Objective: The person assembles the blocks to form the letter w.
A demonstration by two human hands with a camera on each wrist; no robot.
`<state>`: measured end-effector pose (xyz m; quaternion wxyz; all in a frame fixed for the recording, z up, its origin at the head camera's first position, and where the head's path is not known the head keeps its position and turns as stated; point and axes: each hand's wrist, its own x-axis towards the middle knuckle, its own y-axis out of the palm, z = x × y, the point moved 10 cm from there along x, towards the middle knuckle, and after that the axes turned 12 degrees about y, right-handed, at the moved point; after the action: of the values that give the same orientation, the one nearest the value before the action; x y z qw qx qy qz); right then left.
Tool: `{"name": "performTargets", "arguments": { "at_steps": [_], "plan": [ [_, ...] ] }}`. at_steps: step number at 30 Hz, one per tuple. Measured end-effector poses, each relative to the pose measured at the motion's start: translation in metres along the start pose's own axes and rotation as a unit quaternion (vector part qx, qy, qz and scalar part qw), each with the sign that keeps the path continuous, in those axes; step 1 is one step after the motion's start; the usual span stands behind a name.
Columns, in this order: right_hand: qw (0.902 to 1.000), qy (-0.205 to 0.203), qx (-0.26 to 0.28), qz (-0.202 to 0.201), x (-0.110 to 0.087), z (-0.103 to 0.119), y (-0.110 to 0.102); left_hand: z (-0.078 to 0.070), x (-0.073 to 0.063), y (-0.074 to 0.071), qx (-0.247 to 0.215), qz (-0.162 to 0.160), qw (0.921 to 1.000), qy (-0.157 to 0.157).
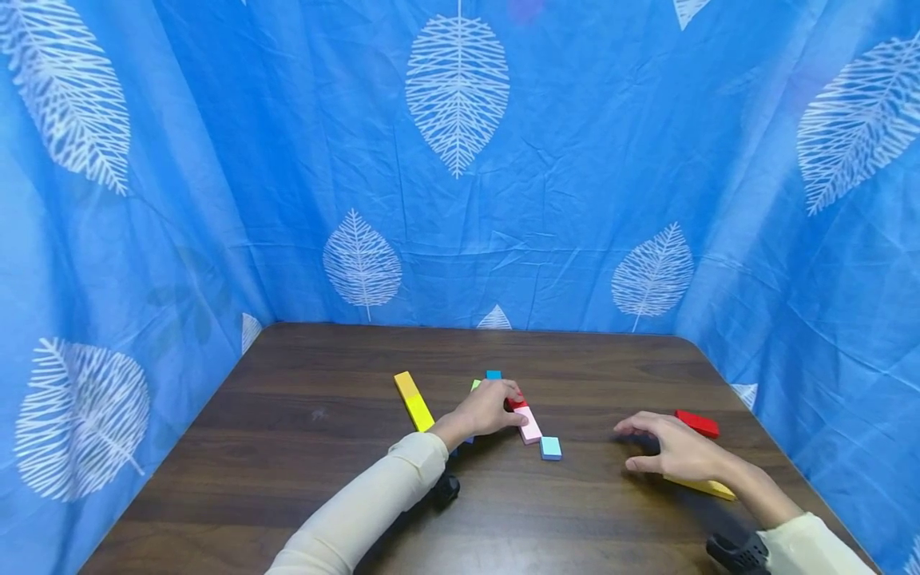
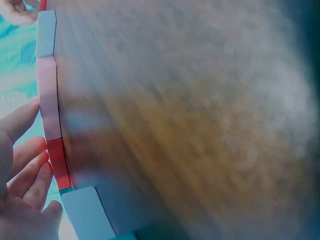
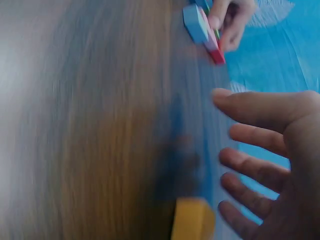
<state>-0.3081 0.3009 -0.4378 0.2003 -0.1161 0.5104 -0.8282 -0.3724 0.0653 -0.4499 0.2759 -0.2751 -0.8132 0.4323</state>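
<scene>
My left hand [image 1: 483, 409] reaches over a row of small blocks. Its thumb and fingertips lie around a red block [image 1: 517, 403] that meets a pink block [image 1: 530, 426] end to end. In the left wrist view the thumb is right at the edge of the pink block [image 2: 49, 100], with other fingers against the red block [image 2: 59, 162]. A light blue block [image 1: 551, 448] stands just off the pink one's near end. My right hand [image 1: 676, 449], thumb and fingers spread, holds nothing over a yellow block [image 1: 700, 485]. Behind that hand lies another red block [image 1: 697, 423].
A yellow block [image 1: 418, 411] and an orange block [image 1: 405, 383] form a slanting line left of the left hand. Behind this hand show a blue block [image 1: 493, 374] and part of a green block [image 1: 475, 385]. Blue leaf-patterned curtains [image 1: 460, 239] surround the brown table [image 1: 316, 399].
</scene>
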Motion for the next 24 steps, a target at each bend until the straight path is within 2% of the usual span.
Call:
{"name": "performTargets", "arguments": {
  "at_steps": [4,7,11,15,20,24],
  "plan": [
    [0.9999,-0.001,-0.01,-0.007,-0.015,-0.015,-0.009,-0.001,0.001,0.001,0.001,0.0,1.0,0.002],
    [0.9999,0.008,0.006,0.0,-0.023,-0.027,-0.013,0.0,0.0,0.001,0.0,0.0,1.0,-0.003],
    [0.9973,0.037,0.046,0.043,-0.029,-0.041,-0.013,0.002,-0.002,-0.001,0.0,-0.004,0.9999,-0.013],
    [0.9894,0.056,0.09,0.1,-0.035,-0.049,-0.011,0.004,-0.003,-0.002,-0.002,-0.005,0.9998,-0.017],
    [0.9796,0.048,0.123,0.151,-0.046,-0.054,-0.008,0.001,-0.002,-0.001,-0.005,0.0,0.9999,-0.01],
    [0.9749,0.039,0.147,0.163,-0.05,-0.055,-0.006,0.0,-0.002,0.0,-0.005,0.0,1.0,-0.008]
  ]
}}
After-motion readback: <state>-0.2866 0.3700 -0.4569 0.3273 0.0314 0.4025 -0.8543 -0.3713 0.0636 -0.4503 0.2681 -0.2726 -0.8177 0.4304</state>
